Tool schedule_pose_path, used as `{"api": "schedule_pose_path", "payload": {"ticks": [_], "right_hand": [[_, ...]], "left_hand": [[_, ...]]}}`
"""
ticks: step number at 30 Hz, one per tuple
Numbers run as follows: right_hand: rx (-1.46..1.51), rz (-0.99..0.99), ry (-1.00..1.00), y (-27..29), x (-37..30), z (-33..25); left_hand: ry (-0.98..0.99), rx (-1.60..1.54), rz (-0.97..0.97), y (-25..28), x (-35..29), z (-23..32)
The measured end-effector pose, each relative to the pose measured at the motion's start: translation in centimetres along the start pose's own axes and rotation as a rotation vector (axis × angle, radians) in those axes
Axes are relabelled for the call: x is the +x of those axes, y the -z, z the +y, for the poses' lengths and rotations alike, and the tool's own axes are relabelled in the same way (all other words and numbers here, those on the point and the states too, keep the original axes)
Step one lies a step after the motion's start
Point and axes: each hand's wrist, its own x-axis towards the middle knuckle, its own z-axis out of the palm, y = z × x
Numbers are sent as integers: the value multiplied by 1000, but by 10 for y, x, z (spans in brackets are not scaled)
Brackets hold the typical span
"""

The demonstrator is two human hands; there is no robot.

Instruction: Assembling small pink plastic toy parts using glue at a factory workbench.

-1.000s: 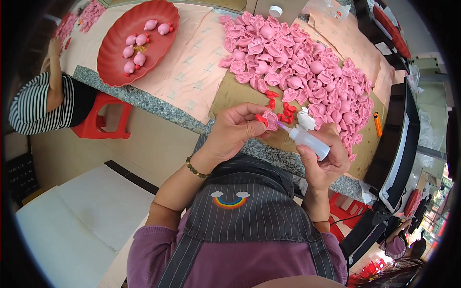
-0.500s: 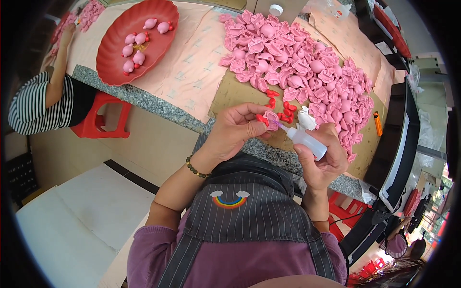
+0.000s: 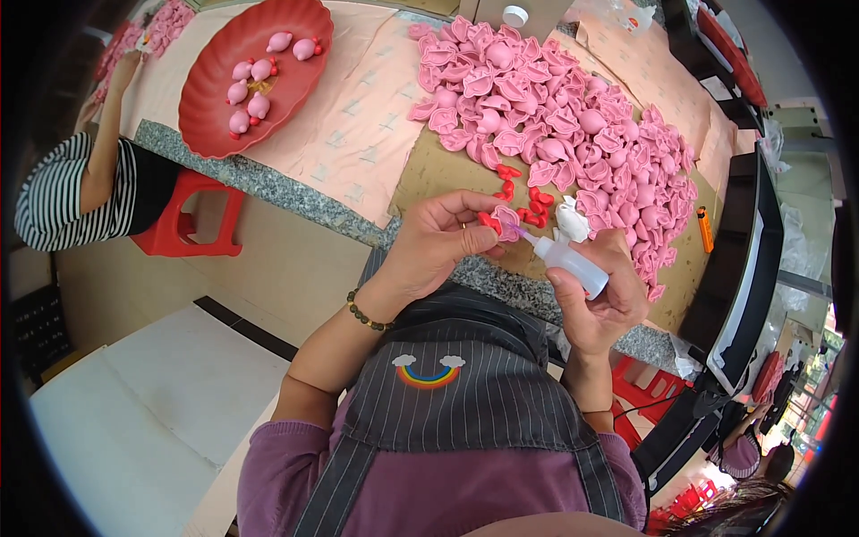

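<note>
My left hand (image 3: 447, 240) pinches a pink molded piece (image 3: 507, 223) with a small red part (image 3: 488, 221) against it, close to the table's front edge. Closed around a small translucent squeeze bottle (image 3: 575, 268), my right hand (image 3: 601, 291) tilts its thin purple-tinted nozzle (image 3: 523, 234) onto the pink piece. Just beyond my hands lie several loose red parts (image 3: 537, 208) and a crumpled white tissue (image 3: 572, 219). A large heap of pink molded pieces (image 3: 555, 116) spreads behind them.
A red scalloped dish (image 3: 201, 98) at the far left holds several finished-looking pink and red pieces. An orange lighter (image 3: 704, 231) lies right of the heap. A person in a striped sleeve (image 3: 58, 192) works at the left, by a red stool (image 3: 201, 219). Pale cloth (image 3: 358, 116) covers the table.
My hands, the bottle and the pink piece hold nearly the same place. At the far left, the other person's arm has shifted slightly.
</note>
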Motion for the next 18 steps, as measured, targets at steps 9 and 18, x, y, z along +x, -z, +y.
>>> {"api": "schedule_pose_path", "payload": {"ticks": [9,18], "right_hand": [[21,38,12,0,-1,0],[2,29,7,-1,-1,1]], "left_hand": [[2,-7,8,-1,0,1],[-17,-12,-16,1,0,-1]]}}
